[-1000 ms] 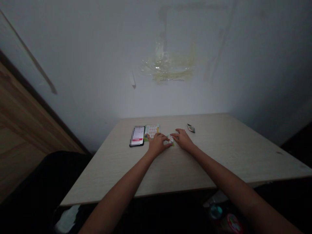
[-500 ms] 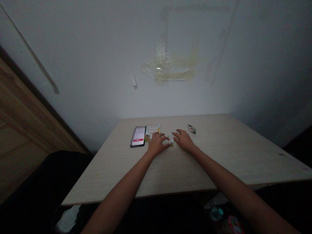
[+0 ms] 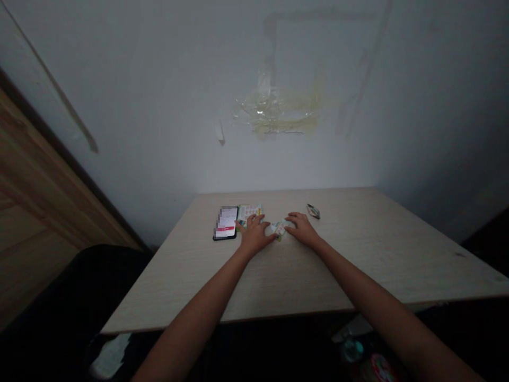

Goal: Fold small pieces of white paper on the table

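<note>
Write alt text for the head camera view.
The left hand and right hand rest on a pale wood-grain table either side of a small folded printed paper. Left of them lie a blurred-screen phone and a colourful printed card; a small dark wrapper lies beyond the right hand.

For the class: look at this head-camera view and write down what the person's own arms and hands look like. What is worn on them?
Nothing appears to be worn. The left hand and right hand are bare, with no gloves. The left forearm and right forearm show no sleeves, and no watch or bracelet is visible. Any ring would be too small to tell in this dim view.
</note>
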